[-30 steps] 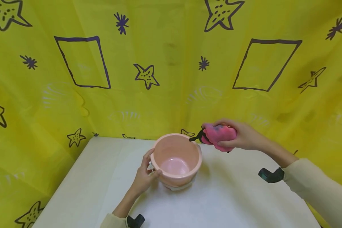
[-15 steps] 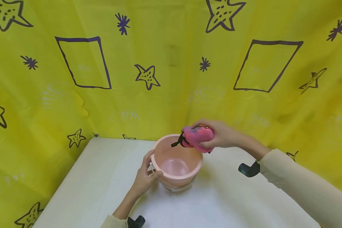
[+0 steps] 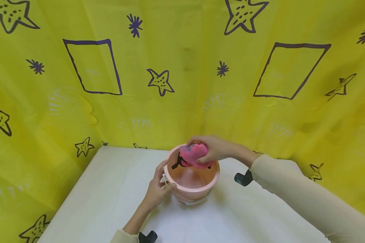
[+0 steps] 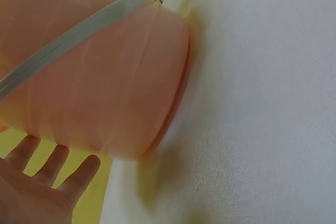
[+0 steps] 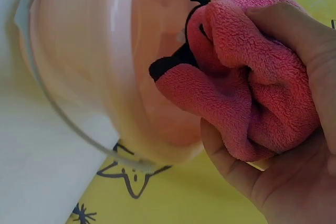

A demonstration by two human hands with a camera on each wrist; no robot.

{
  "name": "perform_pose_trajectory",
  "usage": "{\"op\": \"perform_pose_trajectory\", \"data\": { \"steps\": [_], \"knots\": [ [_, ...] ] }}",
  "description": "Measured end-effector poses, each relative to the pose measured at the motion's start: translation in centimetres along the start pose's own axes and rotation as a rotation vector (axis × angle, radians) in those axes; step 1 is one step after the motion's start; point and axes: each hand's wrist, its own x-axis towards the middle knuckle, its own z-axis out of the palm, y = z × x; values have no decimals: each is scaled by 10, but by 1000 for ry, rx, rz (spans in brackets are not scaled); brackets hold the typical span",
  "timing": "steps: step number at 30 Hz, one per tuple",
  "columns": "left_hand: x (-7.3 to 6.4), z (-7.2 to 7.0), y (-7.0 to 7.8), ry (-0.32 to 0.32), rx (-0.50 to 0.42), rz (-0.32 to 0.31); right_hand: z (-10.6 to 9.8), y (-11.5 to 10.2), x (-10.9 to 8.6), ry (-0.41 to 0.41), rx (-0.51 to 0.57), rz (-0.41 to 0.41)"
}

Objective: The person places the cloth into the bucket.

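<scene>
A light pink plastic bucket (image 3: 192, 192) stands upright on the white table, its pale handle (image 4: 79, 38) hanging down against the side. My left hand (image 3: 156, 190) holds the bucket at its left side, thumb near the rim and fingers spread along the outer wall, as the left wrist view shows too. My right hand (image 3: 214, 148) grips a bunched fuzzy pink cloth (image 5: 262, 77) with black edging, over the bucket's mouth. In the head view the cloth covers part of the far rim, and its black end hangs inside the opening. The bucket's inside bottom is partly hidden.
The white table (image 3: 109, 189) reaches back to a yellow curtain (image 3: 182, 111) printed with dark stars and frames, which hangs behind and at both sides. A dark wrist device (image 3: 243, 178) juts from the right sleeve, another (image 3: 148, 237) from the left.
My right hand has carried the pink cloth leftward and slightly down, from beside the bucket to over its opening. The left hand keeps its hold, and the bucket stays in place.
</scene>
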Motion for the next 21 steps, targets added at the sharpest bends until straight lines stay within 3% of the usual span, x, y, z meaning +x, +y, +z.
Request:
{"op": "perform_pose_trajectory", "data": {
  "steps": [11, 21],
  "knots": [
    [0, 1, -2, 0, 7, -7, 19, 1, 26, -164, 102, 39],
    [0, 1, -1, 11, -6, 10, 27, 6, 30, -197, 85, 38]
  ]
}}
